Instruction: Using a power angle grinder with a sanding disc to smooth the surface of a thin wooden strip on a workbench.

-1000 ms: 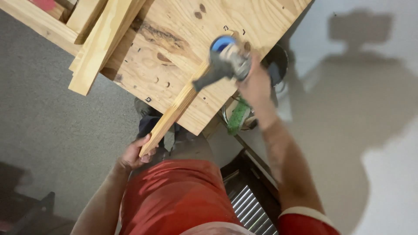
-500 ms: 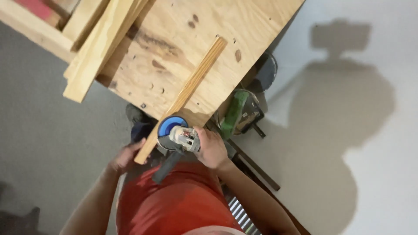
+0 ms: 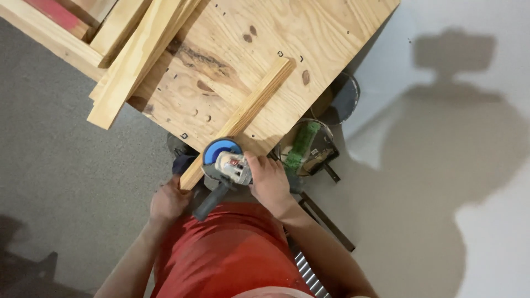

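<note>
Grinder (image 3: 223, 165) w/ blue disc sits at the near end of the strip (image 3: 243, 118), right at the near edge of the plywood top (image 3: 331, 33); its dark side handle sticks down toward the red shorts (image 3: 232, 248). Right hand (image 3: 269, 182) is clenched round the grinder body, just right of the disc. Left hand (image 3: 168, 201) is left of the grinder, fingers curled at the strip's near tip; whether they fully grip it, can't tell. Strip runs diagonally from the grinder up and right across the plywood, lying flat on it, far end near two dark knots. Right of the grinder, below the plywood edge, a bucket (image 3: 306, 149) holds a green roller, and a second dark bucket (image 3: 342, 96) is beyond it. Left of the strip and farther off, long boards (image 3: 132, 60) are stacked slanting over the plywood's left edge, one end overhanging the grey floor (image 3: 61, 165). Far right of the grinder, the person's shadow falls on the pale floor (image 3: 458, 127).
</note>
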